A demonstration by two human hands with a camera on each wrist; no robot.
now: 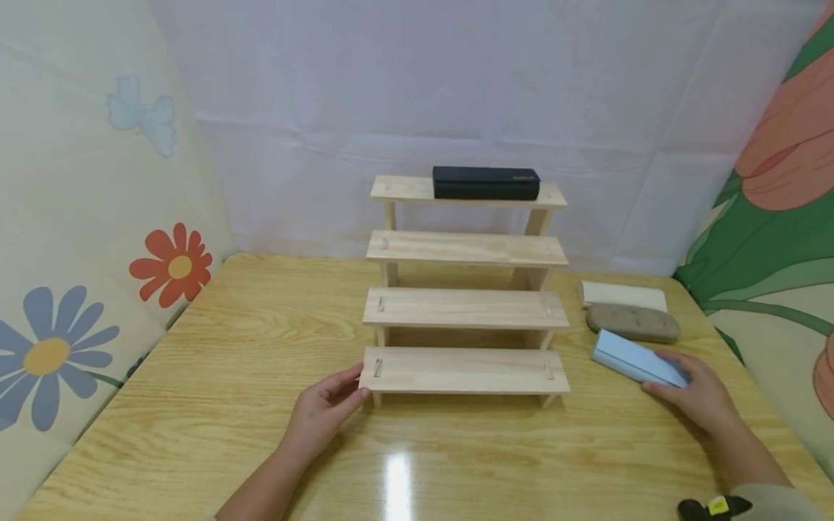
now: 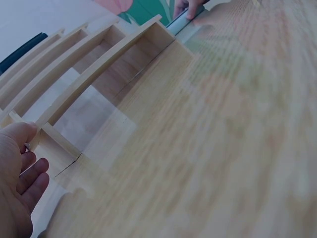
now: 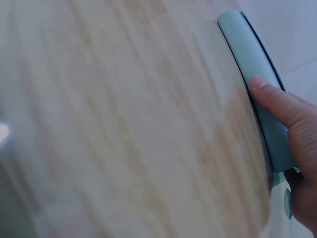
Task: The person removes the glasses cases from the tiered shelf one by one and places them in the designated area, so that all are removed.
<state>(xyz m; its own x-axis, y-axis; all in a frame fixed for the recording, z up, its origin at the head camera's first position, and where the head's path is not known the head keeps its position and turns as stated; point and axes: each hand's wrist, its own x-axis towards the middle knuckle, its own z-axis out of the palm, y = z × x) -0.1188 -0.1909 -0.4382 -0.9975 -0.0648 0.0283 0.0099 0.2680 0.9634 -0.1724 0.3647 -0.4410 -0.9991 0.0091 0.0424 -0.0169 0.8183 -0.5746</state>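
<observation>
The left hand (image 1: 323, 412) pinches the left end of the lowest board of the wooden stand (image 1: 462, 369), its free fingers loosely bent, probably to steady it. A black case (image 1: 485, 184) sits on the far, top step, within its edges. Rightward, a white case (image 1: 622, 295) lies just beyond a brown case (image 1: 632, 323); nearer, the blue case (image 1: 628, 353) slants in the right hand (image 1: 700, 394), thumb and fingers curled across its sides, likely for firmness. Tabletop (image 1: 489, 456) separates the stand's right edge from the cases and stretches nearer, leaving room to move.
</observation>
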